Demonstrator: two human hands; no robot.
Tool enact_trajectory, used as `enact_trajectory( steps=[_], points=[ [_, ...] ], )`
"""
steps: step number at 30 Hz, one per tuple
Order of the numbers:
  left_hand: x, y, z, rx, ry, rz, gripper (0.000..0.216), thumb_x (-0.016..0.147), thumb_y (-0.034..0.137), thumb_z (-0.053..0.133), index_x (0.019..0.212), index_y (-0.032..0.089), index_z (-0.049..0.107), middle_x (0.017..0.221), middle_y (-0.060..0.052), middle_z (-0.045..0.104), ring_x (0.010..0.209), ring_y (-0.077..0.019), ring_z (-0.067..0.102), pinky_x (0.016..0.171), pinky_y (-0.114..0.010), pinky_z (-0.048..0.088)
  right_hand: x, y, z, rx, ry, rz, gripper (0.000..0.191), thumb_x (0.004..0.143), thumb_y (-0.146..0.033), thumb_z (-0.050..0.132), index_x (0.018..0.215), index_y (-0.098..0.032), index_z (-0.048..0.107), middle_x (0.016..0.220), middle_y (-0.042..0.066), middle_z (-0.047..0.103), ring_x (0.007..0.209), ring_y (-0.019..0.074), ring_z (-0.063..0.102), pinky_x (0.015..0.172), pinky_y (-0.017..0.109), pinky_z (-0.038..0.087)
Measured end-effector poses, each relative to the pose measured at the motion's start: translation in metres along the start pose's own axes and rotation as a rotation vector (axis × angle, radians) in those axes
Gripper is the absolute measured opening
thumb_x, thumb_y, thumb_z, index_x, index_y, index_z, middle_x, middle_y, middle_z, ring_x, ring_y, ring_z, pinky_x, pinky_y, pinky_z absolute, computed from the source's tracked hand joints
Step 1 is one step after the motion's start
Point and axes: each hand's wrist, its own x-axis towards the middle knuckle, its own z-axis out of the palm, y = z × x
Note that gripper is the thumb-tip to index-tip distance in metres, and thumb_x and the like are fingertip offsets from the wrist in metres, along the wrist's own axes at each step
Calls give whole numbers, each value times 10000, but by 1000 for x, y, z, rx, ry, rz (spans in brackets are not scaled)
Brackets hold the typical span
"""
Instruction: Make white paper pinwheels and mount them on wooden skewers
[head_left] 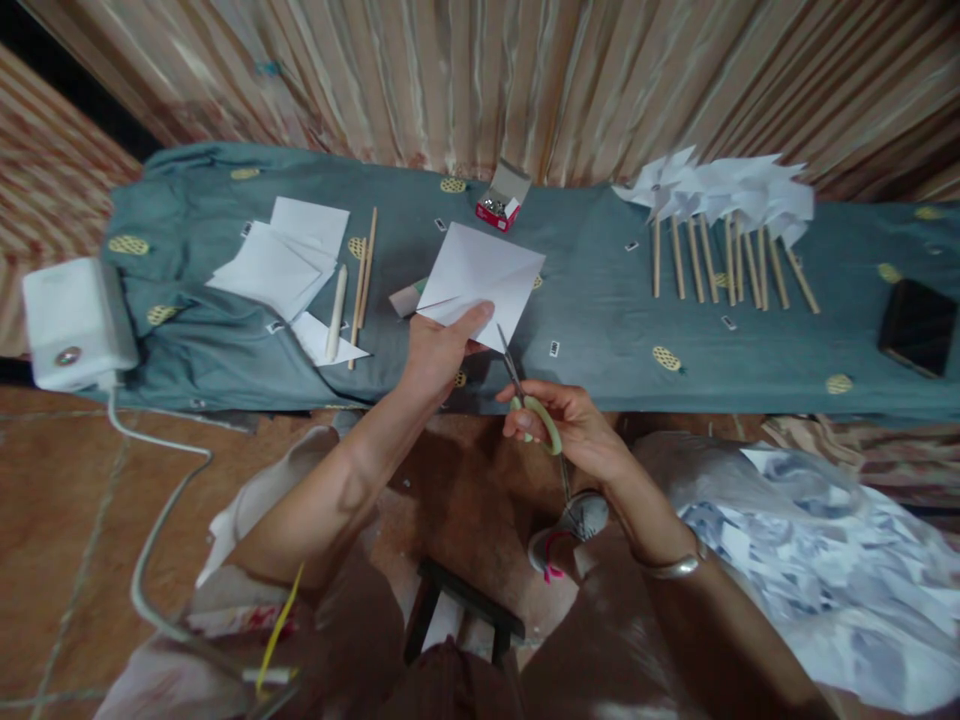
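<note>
Over teal cloth (607,310), my left hand (444,348) pinches paper (491,258); my right hand (576,420) grips scissors (514,371) pointing eleven o'clock toward it.

This looks like a home; a curtain (570,90) (brownish, pleated) hangs behind a pineapple-patterned cloth (592,290).

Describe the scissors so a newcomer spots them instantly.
Find the teal cloth with yellow pineapples. At its near edge, the right hand holds the scissors, tips at the near corner of the white sheet. Pale green loop handles set them apart from the sheet.
</note>
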Motion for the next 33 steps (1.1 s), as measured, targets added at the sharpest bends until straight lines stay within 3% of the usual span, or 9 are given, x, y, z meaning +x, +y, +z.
enact_trajectory(
  steps=[10,21,33],
  points=[
    [-1,1,0,55,13,-17,376,624,336,802,925,147,677,929,-72,728,769,-192,673,559,-234,532,1,-2,2,23,18,15,448,616,-538,833,844,-184,682,623,-35,609,543,63,507,508,192,417],
    [0,5,-2,-3,-45,-71,322,580,262,779,861,162,658,843,-39,702,698,-176,655,607,-292,556,2,-1,0,17,40,4,405,636,-512,829,838,-189,693,615,-38,604,533,68,530,507,196,445],
    [0,9,-3,32,-69,-92,295,570,220,750,841,149,658,777,-14,692,619,-124,620,526,-221,529,2,-4,3,38,84,1,412,595,-514,849,792,-187,693,575,-47,617,501,59,541,485,186,452]
  ],
)
